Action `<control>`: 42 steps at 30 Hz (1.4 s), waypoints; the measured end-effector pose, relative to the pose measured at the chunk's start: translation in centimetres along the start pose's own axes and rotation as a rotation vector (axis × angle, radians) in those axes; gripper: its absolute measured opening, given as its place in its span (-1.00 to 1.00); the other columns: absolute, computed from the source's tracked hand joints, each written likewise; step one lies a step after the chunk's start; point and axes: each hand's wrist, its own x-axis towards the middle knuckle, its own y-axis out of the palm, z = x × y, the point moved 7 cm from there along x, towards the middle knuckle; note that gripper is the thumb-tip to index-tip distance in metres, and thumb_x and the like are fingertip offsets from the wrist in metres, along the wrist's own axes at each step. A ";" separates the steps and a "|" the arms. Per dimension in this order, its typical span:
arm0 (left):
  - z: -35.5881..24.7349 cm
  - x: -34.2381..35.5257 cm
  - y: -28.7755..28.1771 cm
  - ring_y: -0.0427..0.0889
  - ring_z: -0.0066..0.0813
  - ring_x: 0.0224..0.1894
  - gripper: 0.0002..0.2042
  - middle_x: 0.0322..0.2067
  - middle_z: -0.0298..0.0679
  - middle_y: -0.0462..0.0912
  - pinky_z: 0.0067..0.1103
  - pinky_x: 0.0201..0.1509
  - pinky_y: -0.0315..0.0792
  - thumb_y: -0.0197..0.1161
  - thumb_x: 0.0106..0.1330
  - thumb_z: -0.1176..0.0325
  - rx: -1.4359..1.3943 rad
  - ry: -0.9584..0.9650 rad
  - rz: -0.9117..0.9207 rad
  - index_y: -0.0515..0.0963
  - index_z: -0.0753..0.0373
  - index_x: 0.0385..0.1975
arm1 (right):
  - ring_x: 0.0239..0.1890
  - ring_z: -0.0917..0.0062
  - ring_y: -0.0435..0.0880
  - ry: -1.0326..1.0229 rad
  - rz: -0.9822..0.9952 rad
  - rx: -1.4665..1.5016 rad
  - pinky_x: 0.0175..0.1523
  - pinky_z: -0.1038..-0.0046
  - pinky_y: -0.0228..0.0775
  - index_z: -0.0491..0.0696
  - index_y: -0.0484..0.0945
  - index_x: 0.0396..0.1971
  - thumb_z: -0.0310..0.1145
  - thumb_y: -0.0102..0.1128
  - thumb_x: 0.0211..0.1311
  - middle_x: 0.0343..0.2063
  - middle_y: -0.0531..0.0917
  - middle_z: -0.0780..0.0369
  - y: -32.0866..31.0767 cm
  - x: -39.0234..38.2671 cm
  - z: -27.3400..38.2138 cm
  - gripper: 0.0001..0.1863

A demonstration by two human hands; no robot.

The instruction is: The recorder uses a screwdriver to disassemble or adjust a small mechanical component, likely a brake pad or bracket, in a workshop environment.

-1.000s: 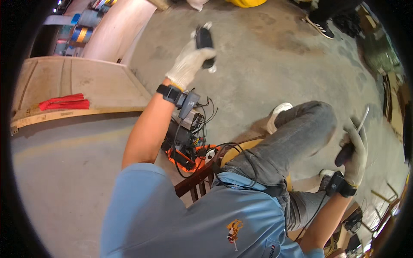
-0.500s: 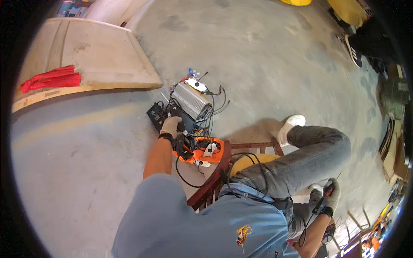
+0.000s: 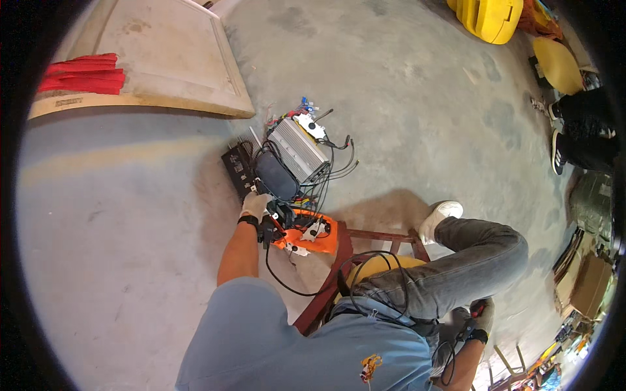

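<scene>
Electronics on the concrete floor (image 3: 404, 117) are where my left hand (image 3: 254, 204) is now working, having come down from holding a dark tool aloft; its gloved fingers are curling onto the black finned box (image 3: 238, 167) beside the silver finned box (image 3: 298, 150). My right hand (image 3: 481, 319) is hanging low behind my knee, closed around something dark.

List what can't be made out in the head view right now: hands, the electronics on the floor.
- Left hand: gloved, at the dark flat unit; its fingers are too small to show a grip.
- Right hand: low by the bent leg, near the rim; whatever it holds is too small to tell.
- Orange device: partly covered by cables.
- Finned metal box: connectors too small to read.
</scene>
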 end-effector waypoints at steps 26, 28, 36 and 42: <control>-4.7 1.4 5.8 0.64 -0.23 0.19 -0.37 0.16 -0.06 0.65 -0.33 0.25 0.56 0.43 0.38 0.21 -0.044 0.190 0.287 0.44 0.36 0.39 | -0.36 0.67 0.53 0.044 -0.006 -0.225 -0.22 0.60 0.38 -0.12 0.66 -0.13 -0.14 0.12 0.61 -0.38 0.58 0.41 1.7 -0.2 -0.5 -0.67; -4.6 2.0 6.9 0.62 -0.23 0.21 -0.37 0.16 -0.06 0.64 -0.31 0.27 0.54 0.44 0.38 0.20 -0.016 0.213 0.300 0.44 0.36 0.38 | -0.37 0.67 0.53 0.005 0.032 -0.222 -0.22 0.63 0.38 -0.12 0.64 -0.19 -0.23 0.13 0.59 -0.41 0.56 0.42 2.0 -0.9 -0.3 -0.74; -4.2 4.3 7.3 0.77 -0.12 0.00 -0.48 -0.08 0.07 0.79 -0.35 0.09 0.61 0.43 0.27 0.17 0.399 0.343 -0.040 0.65 0.50 0.06 | -0.43 0.54 0.64 0.127 -0.252 0.265 -0.34 0.49 0.57 -0.07 0.59 -0.28 -0.45 0.26 0.46 -0.43 0.63 0.30 2.9 -4.2 -0.7 -0.93; 0.0 3.8 10.0 0.83 -0.20 -0.43 -0.59 -0.43 0.00 0.79 -0.29 -0.37 0.65 0.44 0.20 0.13 0.505 0.038 0.145 0.73 0.47 -0.31 | -0.42 0.48 0.67 0.161 -0.268 0.379 -0.33 0.48 0.64 -0.11 0.58 -0.20 -0.45 0.32 0.43 -0.40 0.67 0.24 1.8 -3.6 -2.4 -0.91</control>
